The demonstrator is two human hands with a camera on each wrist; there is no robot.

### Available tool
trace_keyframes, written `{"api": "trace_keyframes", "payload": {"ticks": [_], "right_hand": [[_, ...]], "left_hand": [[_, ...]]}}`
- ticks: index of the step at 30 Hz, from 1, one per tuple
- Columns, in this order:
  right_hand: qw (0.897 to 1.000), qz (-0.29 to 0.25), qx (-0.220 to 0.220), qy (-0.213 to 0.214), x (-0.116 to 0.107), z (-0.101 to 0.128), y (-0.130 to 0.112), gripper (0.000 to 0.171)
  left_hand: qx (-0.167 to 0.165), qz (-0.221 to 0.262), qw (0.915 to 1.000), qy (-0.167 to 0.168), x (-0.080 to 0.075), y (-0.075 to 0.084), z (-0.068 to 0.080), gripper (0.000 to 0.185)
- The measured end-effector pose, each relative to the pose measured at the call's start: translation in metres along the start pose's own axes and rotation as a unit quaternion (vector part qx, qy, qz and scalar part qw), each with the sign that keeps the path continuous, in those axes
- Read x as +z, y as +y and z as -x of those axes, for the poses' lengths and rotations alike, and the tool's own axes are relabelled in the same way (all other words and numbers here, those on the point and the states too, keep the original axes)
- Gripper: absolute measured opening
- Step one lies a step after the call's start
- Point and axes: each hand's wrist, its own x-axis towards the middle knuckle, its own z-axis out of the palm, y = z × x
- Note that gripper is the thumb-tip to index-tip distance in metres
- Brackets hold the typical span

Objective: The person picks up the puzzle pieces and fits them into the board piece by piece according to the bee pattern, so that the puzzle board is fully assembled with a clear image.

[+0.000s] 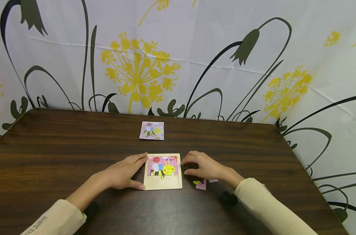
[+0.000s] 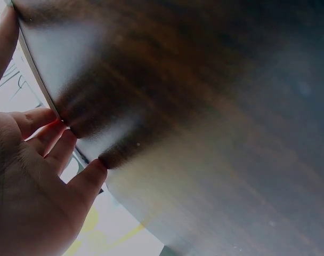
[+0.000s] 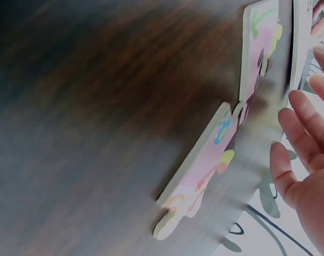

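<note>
A wooden puzzle tray (image 1: 163, 186) lies near the table's front, with a pink and yellow picture filling its upper part. My left hand (image 1: 136, 171) lies flat against the tray's left edge, fingers straight, thumb at the lower corner. My right hand (image 1: 185, 166) rests by the tray's right edge, fingertips touching it, holding nothing. Two loose pieces (image 1: 201, 184) lie by the right wrist. The right wrist view shows these pieces (image 3: 204, 165) flat on the table beside my fingers (image 3: 303, 130). In the left wrist view my fingers (image 2: 42, 125) press on the dark tabletop.
A small printed picture card (image 1: 152, 130) lies farther back on the dark wooden table (image 1: 63, 147). A flower-patterned white cloth (image 1: 195, 55) hangs behind the table. The table's rounded right corner (image 1: 279, 129) is near the cloth.
</note>
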Motion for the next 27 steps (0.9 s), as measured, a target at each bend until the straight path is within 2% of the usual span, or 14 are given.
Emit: {"api": "trace_keyframes", "payload": {"ticks": [27], "right_hand": [[1.000, 0.009, -0.003, 0.025, -0.018, 0.033, 0.014, 0.023]], "left_hand": [[-0.007, -0.001, 1.0000, -0.004, 0.001, -0.001, -0.001, 0.092]]}}
